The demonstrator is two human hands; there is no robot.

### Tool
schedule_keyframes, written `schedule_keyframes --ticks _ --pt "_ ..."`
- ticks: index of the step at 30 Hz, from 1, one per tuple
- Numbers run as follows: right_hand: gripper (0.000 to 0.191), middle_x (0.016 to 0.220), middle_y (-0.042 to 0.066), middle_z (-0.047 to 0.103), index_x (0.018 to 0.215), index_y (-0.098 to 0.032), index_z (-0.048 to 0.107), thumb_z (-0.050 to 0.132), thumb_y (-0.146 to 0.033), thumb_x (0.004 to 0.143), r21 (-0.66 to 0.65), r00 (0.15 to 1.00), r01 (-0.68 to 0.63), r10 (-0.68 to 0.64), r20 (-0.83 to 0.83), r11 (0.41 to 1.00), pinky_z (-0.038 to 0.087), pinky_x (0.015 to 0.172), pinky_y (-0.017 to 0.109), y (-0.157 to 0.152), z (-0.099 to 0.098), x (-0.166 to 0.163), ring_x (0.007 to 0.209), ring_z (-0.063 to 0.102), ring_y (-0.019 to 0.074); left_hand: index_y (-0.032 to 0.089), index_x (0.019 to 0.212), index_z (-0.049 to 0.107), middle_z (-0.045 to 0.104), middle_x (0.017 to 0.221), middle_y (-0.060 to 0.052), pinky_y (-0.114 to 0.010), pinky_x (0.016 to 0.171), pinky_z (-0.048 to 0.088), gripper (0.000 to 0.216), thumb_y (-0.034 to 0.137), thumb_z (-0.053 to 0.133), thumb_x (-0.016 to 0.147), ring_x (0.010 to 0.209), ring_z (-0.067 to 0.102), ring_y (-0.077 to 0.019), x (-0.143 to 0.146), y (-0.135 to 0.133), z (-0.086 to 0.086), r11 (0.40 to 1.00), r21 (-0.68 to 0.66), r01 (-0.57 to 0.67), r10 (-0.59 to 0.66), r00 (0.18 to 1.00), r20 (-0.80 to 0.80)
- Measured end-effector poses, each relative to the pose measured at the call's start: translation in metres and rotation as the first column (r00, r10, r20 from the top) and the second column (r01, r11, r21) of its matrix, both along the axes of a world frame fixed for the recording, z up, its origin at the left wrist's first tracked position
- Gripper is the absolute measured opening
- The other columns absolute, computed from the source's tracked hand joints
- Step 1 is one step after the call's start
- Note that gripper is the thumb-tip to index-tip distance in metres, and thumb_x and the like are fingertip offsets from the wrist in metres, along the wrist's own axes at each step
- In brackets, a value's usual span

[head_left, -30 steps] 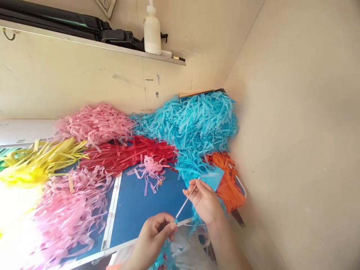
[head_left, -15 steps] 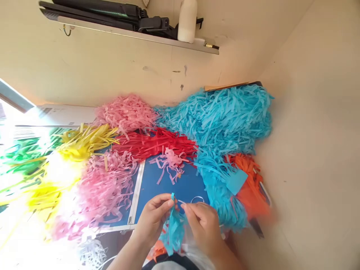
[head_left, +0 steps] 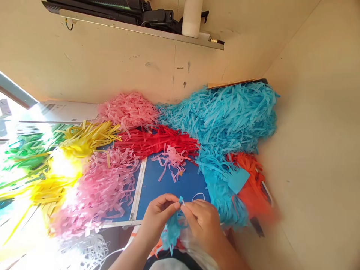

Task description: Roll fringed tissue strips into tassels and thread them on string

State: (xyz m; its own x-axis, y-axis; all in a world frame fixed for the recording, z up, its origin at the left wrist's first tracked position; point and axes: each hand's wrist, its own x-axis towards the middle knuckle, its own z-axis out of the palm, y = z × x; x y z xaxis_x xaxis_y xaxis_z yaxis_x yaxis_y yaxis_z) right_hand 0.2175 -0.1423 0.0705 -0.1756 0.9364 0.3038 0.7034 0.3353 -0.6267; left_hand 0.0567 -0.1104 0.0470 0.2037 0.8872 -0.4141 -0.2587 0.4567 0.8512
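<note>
The fingertips (head_left: 174, 205) of the left hand (head_left: 157, 213) are pressed shut on the short neck of a small tassel of light-blue paper strips (head_left: 171, 229), whose tip shows just above them. The fingers (head_left: 189, 210) of the right hand (head_left: 204, 224) are closed against the same spot, seemingly on a thin white strip (head_left: 198, 195) that loops up just behind them. Exactly how it is gripped cannot be told. The tassel's fringe hangs down between the two wrists, over the near edge of the blue table top (head_left: 171, 185).

The neck appears gathered and the white strip brought to it, but no finished binding can be seen, so this tassel is judged to be partly done. Much finished-looking work is heaped behind:

- a large heap of light-blue paper fringe (head_left: 227, 114) fills the corner
- a flat light-blue paper piece (head_left: 238, 180) lies on its lower part
- an orange paper bundle (head_left: 250, 176) lies beside the right wall
- red paper strips (head_left: 154, 141) lie across the middle, with a pale pink heap (head_left: 128, 110) behind them
- a loose pink tuft (head_left: 172, 159) lies on the bare table
- a larger pink heap (head_left: 98, 187), yellow strips (head_left: 84, 138) and green strips (head_left: 25, 153) are spread to the left, in glare
- white shredded strips (head_left: 90, 249) lie at the near left

Little bare table is left around the hands. Overhead, a white plastic bottle (head_left: 192, 17) stands on a narrow wall shelf (head_left: 146, 30).
</note>
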Motion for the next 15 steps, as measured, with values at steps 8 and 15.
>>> schedule_keyframes --ticks 8,15 --pt "0.035 0.061 0.001 0.06 0.071 -0.022 0.057 0.041 -0.026 0.102 -0.076 0.996 -0.059 0.064 0.065 0.995 0.027 0.057 0.031 -0.0039 0.0074 0.0075 0.057 0.049 0.0154 0.017 0.079 0.073 0.067 0.076 -0.002 -0.023 0.066 0.046 0.031 0.043 0.083 0.064 0.071 0.056 -0.014 0.0005 -0.0037 0.0018 0.998 -0.004 0.06 -0.06 0.997 -0.055" --pt "0.036 0.061 0.0 0.057 0.068 -0.021 0.053 0.041 -0.027 0.102 -0.126 0.996 -0.067 0.075 0.054 0.99 0.026 0.057 0.03 -0.0049 0.0081 0.0102 0.057 0.048 0.0141 0.017 0.08 0.07 0.065 0.076 0.0 -0.022 0.066 0.045 0.03 0.041 0.082 0.067 0.071 0.055 -0.0121 0.0002 -0.0054 0.0018 0.996 -0.004 0.085 -0.085 0.996 -0.018"
